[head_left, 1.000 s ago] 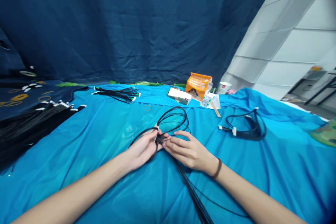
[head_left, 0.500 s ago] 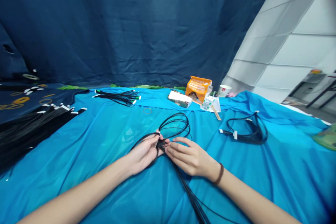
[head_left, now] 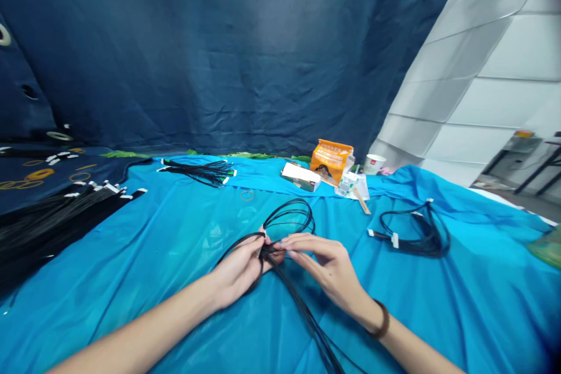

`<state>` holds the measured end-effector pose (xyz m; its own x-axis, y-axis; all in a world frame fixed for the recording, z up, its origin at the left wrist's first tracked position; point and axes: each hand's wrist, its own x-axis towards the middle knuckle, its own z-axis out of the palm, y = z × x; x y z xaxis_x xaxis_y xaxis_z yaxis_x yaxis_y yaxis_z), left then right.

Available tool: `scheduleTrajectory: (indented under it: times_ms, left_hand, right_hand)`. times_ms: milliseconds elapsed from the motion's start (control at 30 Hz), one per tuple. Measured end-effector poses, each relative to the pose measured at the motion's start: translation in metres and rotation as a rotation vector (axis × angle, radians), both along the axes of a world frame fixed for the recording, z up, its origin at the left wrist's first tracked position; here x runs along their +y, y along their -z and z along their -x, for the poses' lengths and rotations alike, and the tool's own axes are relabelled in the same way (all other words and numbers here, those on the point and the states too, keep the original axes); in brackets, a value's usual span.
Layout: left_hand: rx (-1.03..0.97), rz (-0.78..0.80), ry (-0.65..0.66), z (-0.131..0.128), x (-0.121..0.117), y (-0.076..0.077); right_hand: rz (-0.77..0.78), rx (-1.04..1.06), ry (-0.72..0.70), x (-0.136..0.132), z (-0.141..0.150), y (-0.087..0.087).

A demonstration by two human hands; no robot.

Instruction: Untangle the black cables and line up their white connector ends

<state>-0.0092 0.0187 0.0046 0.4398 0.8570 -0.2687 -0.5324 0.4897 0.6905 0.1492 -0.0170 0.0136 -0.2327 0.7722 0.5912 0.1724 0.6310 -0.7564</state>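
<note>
My left hand (head_left: pixel 243 266) is closed around the middle of a black cable bundle (head_left: pixel 291 213), palm turned up. Part of the bundle loops out beyond the fingers, with a small white connector at the loop's base. Its long loose strands trail toward the lower right across the blue cloth. My right hand (head_left: pixel 331 266), a brown band at its wrist, has its fingers stretched out, thumb a little apart. Its fingertips touch or nearly touch the cables beside my left fingertips. The exact contact there is too small to make out.
A coiled cable bundle (head_left: pixel 423 236) lies to the right. Several black cables with white ends (head_left: pixel 65 210) are heaped at left, a shorter bundle (head_left: pixel 199 171) behind. An orange bag (head_left: pixel 331 160), a small box (head_left: pixel 301 176) and a paper cup (head_left: pixel 374 164) stand at the back.
My right hand's fingers have straightened from a curled position at the cables, and its wrist has dropped slightly. My left hand keeps its hold. The camera view has tilted up a little.
</note>
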Motion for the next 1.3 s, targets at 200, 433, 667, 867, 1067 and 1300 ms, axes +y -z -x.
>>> scheduleTrajectory:
  times_ms: [200,433,667,867,1067,1300]
  left_hand:
    - [0.102,-0.133,-0.046,0.001,-0.003,0.005]
    - [0.436,-0.429,-0.065,0.001,-0.004,0.008]
    - [0.537,-0.621,-0.106,0.0,-0.004,0.004]
    - [0.544,-0.641,-0.119,-0.002,-0.006,0.0]
    - [0.541,-0.627,-0.112,-0.002,-0.004,0.003]
    - [0.565,-0.637,-0.133,-0.002,-0.005,0.003]
  right_hand:
    - [0.331,0.726,0.155,0.0,-0.016,-0.023]
    - [-0.205,0.067,0.548,-0.006,-0.018,-0.02]
    - [-0.388,-0.38,0.412,-0.014,0.01,0.003]
    - [-0.371,-0.365,0.424,-0.013,0.006,0.003]
    - [-0.366,-0.397,0.413,-0.013,0.006,0.002]
    - [-0.387,-0.459,0.387,-0.013,0.005,0.004]
